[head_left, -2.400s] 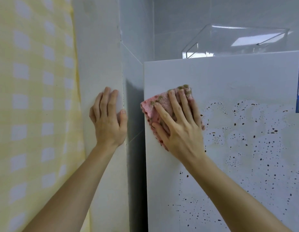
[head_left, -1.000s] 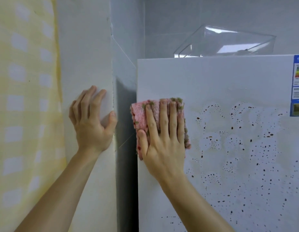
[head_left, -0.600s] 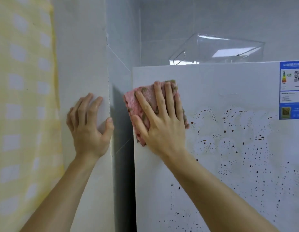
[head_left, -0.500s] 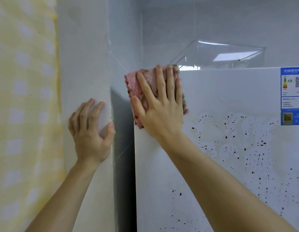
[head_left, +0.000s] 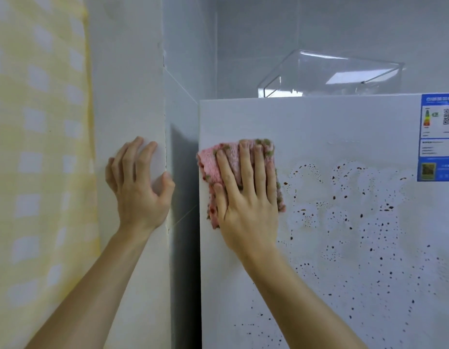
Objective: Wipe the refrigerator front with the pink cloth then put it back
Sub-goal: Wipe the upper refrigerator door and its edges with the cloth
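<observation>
Half the pink cloth (head_left: 219,162) hidden — under right hand (head_left: 246,202).

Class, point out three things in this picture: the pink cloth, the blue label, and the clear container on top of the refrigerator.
pink cloth (head_left: 210,164): head view, bare upper-left corner.
blue label (head_left: 437,137): head view, white middle panel.
clear container (head_left: 319,71): head view, front wall.

Bright, even light; soft focus; edges perhaps slightly bowed; dark gap shadow.

Pink cloth (head_left: 219,159), brown-speckled white refrigerator front (head_left: 344,248), yellow-checked curtain (head_left: 37,147).
</observation>
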`<action>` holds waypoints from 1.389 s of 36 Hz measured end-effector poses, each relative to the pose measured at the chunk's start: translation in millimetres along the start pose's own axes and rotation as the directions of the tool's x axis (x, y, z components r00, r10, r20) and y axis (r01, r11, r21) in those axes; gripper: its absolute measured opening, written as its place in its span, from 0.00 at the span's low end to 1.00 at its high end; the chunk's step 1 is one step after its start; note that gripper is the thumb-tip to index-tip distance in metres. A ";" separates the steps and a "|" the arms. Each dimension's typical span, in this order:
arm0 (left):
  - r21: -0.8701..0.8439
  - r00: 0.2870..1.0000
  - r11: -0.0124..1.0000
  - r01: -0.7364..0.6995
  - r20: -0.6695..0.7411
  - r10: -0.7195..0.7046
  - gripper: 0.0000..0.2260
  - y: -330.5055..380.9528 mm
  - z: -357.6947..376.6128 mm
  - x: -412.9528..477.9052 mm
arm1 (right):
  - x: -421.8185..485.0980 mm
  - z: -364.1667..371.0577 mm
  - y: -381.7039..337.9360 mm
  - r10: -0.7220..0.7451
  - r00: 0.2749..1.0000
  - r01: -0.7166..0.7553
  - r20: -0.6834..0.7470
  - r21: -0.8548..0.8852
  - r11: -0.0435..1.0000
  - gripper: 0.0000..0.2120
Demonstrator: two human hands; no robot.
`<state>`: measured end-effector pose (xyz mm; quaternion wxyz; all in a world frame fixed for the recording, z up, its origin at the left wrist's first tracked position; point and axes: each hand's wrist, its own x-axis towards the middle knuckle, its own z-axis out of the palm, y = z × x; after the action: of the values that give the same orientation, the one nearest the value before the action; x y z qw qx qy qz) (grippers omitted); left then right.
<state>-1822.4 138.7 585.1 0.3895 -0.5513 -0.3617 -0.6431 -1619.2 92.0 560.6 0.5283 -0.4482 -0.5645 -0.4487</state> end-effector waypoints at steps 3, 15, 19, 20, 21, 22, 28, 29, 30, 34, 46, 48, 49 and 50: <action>-0.033 1.000 0.999 0.011 0.009 -0.011 0.23 2.1 0.0 0.1 | -18.4 -6.7 14.7 -0.060 0.998 0.060 0.027 -0.004 0.998 0.26; -0.025 0.997 1.000 0.008 0.073 -0.006 0.25 -4.3 -3.9 3.7 | 72.3 -13.2 44.9 -0.081 0.995 0.078 -0.063 -0.050 0.996 0.29; -0.017 0.998 1.000 0.005 0.068 -0.004 0.24 -4.4 -3.2 2.5 | 72.5 -12.3 44.7 -0.008 0.995 0.004 -0.097 -0.047 0.999 0.27; -0.016 0.998 1.000 0.010 0.070 -0.009 0.24 -3.7 -3.5 2.3 | 63.5 -11.4 42.2 0.037 0.995 -0.042 -0.098 -0.045 0.998 0.27; -0.016 0.997 1.000 0.015 0.072 -0.014 0.25 -3.0 -3.9 2.1 | 51.7 -10.7 39.0 0.084 0.991 -0.089 -0.101 -0.045 0.995 0.26; -0.015 0.997 1.000 0.019 0.075 -0.017 0.25 -2.1 -4.5 1.9 | 38.0 -10.4 35.9 0.118 0.988 -0.123 -0.098 -0.045 0.991 0.26; 0.045 0.996 0.998 0.034 0.081 -0.038 0.25 8.6 -10.8 5.0 | -32.8 -16.2 48.4 0.048 0.999 -0.047 0.003 -0.051 0.998 0.27; 0.054 0.996 0.998 0.034 0.078 -0.038 0.25 11.3 -11.6 6.2 | -37.3 -17.4 50.9 0.039 0.999 -0.039 0.006 -0.054 0.998 0.27; 0.056 0.996 0.998 0.034 0.076 -0.038 0.25 14.9 -12.2 7.4 | -39.3 -18.7 52.4 0.030 0.999 -0.029 0.012 -0.055 0.998 0.27; 0.013 0.997 1.000 -0.008 0.077 0.007 0.25 39.2 -10.9 8.8 | -36.1 -22.5 52.5 0.000 0.999 0.002 0.045 -0.059 0.998 0.26; -0.109 0.985 0.989 -0.103 0.126 0.117 0.25 116.8 15.3 12.3 | 79.6 -19.3 69.9 0.011 0.994 -0.021 -0.107 -0.088 0.996 0.26; -0.113 0.988 0.989 -0.096 0.111 0.109 0.25 117.9 21.3 8.2 | 71.1 -19.8 68.5 0.044 0.991 -0.055 -0.126 -0.091 0.994 0.27; -0.120 0.989 0.988 -0.094 0.105 0.107 0.25 118.1 23.1 6.1 | 64.5 -19.9 68.1 0.060 0.990 -0.072 -0.127 -0.094 0.993 0.27; -0.131 0.989 0.987 -0.092 0.103 0.106 0.25 118.2 24.0 4.4 | 56.6 -20.4 68.3 0.071 0.990 -0.083 -0.119 -0.096 0.992 0.27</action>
<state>-1706.2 108.2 596.8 0.3651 -0.6265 -0.3135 -0.6131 -1550.6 87.1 620.2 0.5538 -0.4691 -0.4919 -0.4810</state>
